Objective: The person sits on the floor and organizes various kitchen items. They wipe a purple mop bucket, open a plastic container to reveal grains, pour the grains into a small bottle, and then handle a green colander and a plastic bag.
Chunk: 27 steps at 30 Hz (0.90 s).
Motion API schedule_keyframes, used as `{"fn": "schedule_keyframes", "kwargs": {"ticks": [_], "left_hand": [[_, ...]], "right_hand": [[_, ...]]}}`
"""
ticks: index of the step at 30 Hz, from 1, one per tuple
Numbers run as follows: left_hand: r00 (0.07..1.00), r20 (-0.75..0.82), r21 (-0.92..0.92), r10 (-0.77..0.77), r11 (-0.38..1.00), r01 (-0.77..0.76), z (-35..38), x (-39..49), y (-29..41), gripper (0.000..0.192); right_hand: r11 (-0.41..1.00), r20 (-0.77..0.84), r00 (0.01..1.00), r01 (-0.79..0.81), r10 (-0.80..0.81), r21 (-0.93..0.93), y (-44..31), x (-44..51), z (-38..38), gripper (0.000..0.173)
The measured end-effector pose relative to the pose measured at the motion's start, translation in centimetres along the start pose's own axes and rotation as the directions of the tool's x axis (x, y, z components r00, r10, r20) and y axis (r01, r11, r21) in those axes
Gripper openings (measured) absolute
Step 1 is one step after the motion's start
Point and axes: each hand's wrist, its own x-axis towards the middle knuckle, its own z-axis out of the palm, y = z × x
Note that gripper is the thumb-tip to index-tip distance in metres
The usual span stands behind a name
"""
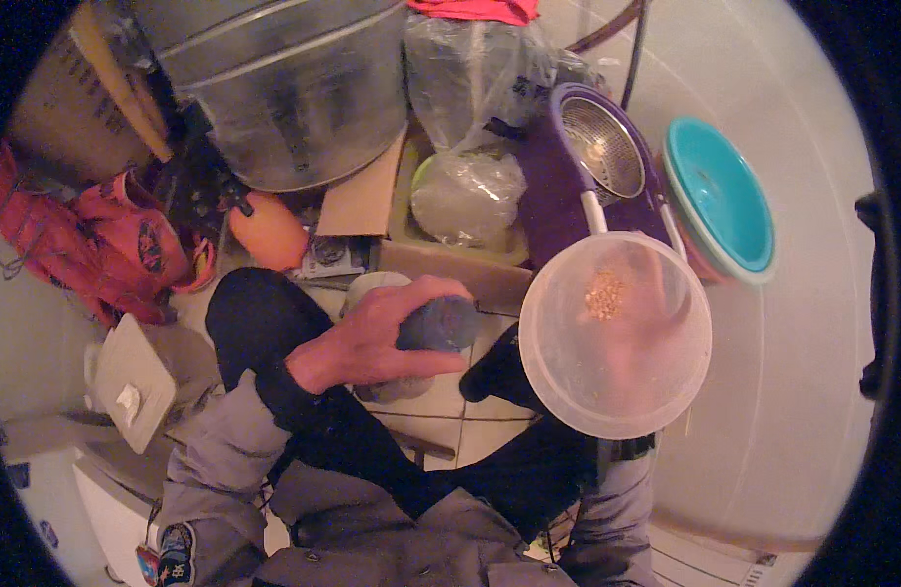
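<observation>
My left hand point(381, 337) is closed around a dark bluish cylindrical thing point(439, 323), perhaps a lid or jar; its exact kind cannot be told. Beneath that hand, a pale round container point(377, 285) is partly hidden. On the right, my right hand point(634, 345) shows blurred through a translucent plastic tub point(553, 381), which it holds from beneath or behind. A small heap of yellowish-brown grains or crumbs point(606, 293) lies in the tub.
Ahead stand a large metal pot point(311, 103), a cardboard box point(450, 268) with a plastic-wrapped container point(465, 198), and a purple-rimmed metal strainer point(604, 147). Turquoise bowls point(722, 198) rest at the right. Red cloth point(128, 242) and an orange object point(267, 231) lie left.
</observation>
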Motion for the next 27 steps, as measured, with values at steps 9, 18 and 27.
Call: {"fn": "schedule_keyframes", "kwargs": {"ticks": [9, 18, 27], "left_hand": [[0.999, -0.034, -0.02, -0.031, 0.999, 0.03, 0.1, -0.2, -0.1, 0.064], [0.975, -0.058, 0.03, -0.214, 0.976, 0.216, -0.3, -0.3, -0.1, 0.06], [0.965, -0.133, 0.049, -0.226, 0.971, 0.234, 0.0, 0.0, -0.8, 0.059]], "right_hand": [[0.973, 0.043, 0.998, -0.044, 0.035, 0.228, 0.7, 0.0, 0.0, 0.068], [0.889, -0.041, 0.992, -0.089, 0.121, 0.45, 4.4, 0.3, 1.5, 0.077], [0.953, -0.178, 0.983, 0.093, -0.042, 0.287, 5.5, 0.0, 1.1, 0.081]]}}
